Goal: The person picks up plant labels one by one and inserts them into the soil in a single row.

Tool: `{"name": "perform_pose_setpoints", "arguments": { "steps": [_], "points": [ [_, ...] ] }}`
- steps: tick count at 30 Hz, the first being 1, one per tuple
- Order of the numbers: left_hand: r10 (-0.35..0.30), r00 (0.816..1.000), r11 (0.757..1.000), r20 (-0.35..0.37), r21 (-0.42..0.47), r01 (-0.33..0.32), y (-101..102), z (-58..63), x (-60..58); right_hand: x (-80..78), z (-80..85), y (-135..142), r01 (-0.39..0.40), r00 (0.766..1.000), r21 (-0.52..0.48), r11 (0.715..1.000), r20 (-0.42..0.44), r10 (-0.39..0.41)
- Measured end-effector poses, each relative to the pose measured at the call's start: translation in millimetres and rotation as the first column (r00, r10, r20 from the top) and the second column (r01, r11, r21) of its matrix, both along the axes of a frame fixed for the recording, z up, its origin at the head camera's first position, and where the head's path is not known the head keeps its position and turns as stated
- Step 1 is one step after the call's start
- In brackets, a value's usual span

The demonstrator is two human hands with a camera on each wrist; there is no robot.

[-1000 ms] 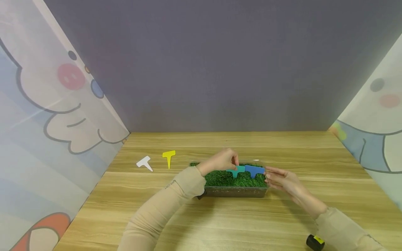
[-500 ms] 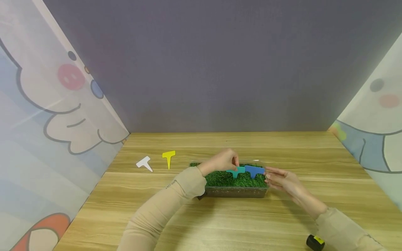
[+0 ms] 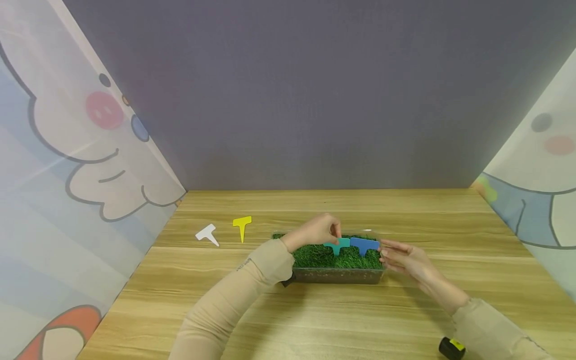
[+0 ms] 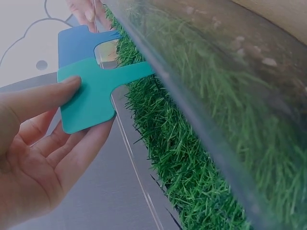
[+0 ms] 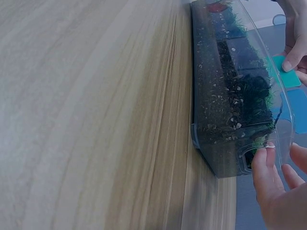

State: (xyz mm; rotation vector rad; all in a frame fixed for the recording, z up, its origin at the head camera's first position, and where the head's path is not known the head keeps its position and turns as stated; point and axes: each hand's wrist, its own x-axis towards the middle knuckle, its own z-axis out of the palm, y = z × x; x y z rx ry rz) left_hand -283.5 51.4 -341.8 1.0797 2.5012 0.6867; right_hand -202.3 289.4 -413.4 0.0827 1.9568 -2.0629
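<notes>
In the head view, my left hand (image 3: 317, 232) pinches the head of a teal T-shaped plant label (image 3: 338, 244) between thumb and fingers. The label's stem goes down into the grass (image 4: 177, 158) of a clear planter box (image 3: 337, 275). Just to its right a blue plant label (image 3: 363, 244) stands in the grass, its head overlapping the teal one in the left wrist view. My right hand (image 3: 411, 262) is at the planter's right end. In the right wrist view its fingertips touch the end wall around a cut-out, with the fingers fairly straight.
A yellow plant label (image 3: 242, 226) and a white plant label (image 3: 207, 234) lie on the wooden table (image 3: 360, 320) left of the planter. Near the right sleeve is a small black cylinder (image 3: 451, 347) with a yellow patch. A grey wall (image 3: 324, 100) rises behind.
The teal label's head has shifted very slightly left with the left hand. Otherwise both hands, the planter and the other labels look the same.
</notes>
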Motion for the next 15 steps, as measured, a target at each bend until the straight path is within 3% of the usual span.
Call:
{"name": "perform_pose_setpoints", "arguments": {
  "steps": [15],
  "points": [
    [0.002,1.000,0.998,0.016,-0.071,-0.001,-2.7,-1.7,-1.9,-0.4,1.2,-0.2,-0.003,1.000,-0.005,1.000,0.001,0.003]
  ]
}}
